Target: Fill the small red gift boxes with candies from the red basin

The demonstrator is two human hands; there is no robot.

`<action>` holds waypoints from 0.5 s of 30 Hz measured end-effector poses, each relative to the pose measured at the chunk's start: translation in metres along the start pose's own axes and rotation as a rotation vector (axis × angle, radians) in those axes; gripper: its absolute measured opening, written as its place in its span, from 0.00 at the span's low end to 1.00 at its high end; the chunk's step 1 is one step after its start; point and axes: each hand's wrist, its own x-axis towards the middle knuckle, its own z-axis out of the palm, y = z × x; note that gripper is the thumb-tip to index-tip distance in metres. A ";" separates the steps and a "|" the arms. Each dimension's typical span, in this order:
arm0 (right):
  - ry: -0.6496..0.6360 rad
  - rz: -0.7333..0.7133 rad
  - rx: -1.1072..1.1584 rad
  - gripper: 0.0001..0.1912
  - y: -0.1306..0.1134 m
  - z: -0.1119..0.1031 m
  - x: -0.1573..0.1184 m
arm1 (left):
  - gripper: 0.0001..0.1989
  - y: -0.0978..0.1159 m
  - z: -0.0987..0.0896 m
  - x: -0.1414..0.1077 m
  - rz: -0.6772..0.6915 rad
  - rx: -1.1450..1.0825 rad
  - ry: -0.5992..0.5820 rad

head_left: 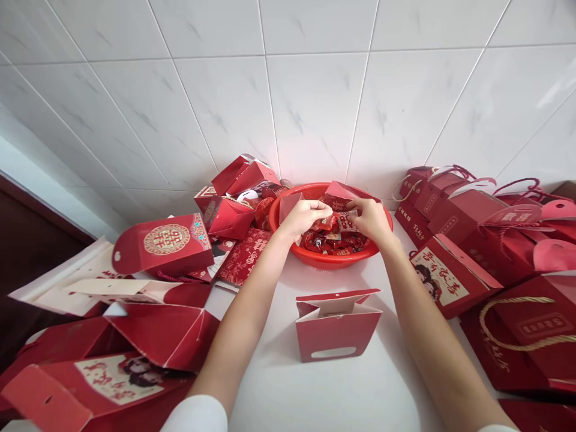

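Note:
Both of my hands are over a red plastic basket (pixel 321 259) holding several shiny wrapped candies (pixel 338 245). My left hand (pixel 300 219) is closed in a pinch at a red candy wrapper (pixel 327 222). On the basket's right side, the curled fingers of my right hand (pixel 372 219) grip the edge of a red-and-white printed packet (pixel 348 221). Its fingertips are partly hidden. Between my forearms an open red paper gift box (pixel 338 333) stands upright on the white table (pixel 315 396), its top flaps apart and a pale oval on its front.
Red gift boxes (pixel 164 243) lie piled on the left, some open and tilted. More boxes with rope handles (pixel 531 324) crowd the right side. Behind the basket, a white tiled wall (pixel 315 114) rises. A patterned red packet (pixel 245 257) lies left of the basket.

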 end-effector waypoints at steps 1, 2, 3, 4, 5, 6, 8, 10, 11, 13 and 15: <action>0.026 -0.016 0.027 0.18 0.000 -0.003 0.000 | 0.03 0.002 -0.001 0.000 -0.026 -0.071 0.001; 0.044 -0.032 0.057 0.16 0.000 -0.007 0.000 | 0.03 0.004 -0.003 0.000 -0.052 -0.141 -0.005; 0.056 -0.049 0.090 0.14 0.000 -0.011 0.000 | 0.03 0.005 -0.004 0.000 -0.075 -0.205 -0.021; 0.062 -0.065 0.132 0.12 -0.001 -0.015 0.000 | 0.03 0.007 -0.005 0.000 -0.095 -0.256 -0.045; 0.065 -0.078 0.183 0.11 -0.001 -0.018 0.000 | 0.03 0.008 -0.006 -0.001 -0.109 -0.293 -0.074; 0.066 -0.089 0.243 0.09 -0.001 -0.022 -0.001 | 0.05 0.010 -0.006 -0.002 -0.118 -0.321 -0.102; 0.070 -0.109 0.377 0.07 -0.002 -0.029 -0.002 | 0.09 0.014 -0.005 -0.004 -0.125 -0.356 -0.142; 0.078 -0.130 0.480 0.08 -0.005 -0.036 -0.005 | 0.11 0.017 -0.003 -0.006 -0.123 -0.378 -0.142; 0.081 -0.136 0.511 0.09 -0.006 -0.040 -0.006 | 0.11 0.018 -0.002 -0.008 -0.123 -0.388 -0.128; 0.088 -0.132 0.550 0.11 -0.010 -0.046 -0.011 | 0.09 0.020 -0.001 -0.009 -0.119 -0.409 -0.094; 0.096 -0.125 0.593 0.13 -0.014 -0.052 -0.015 | 0.07 0.022 0.000 -0.011 -0.096 -0.432 -0.082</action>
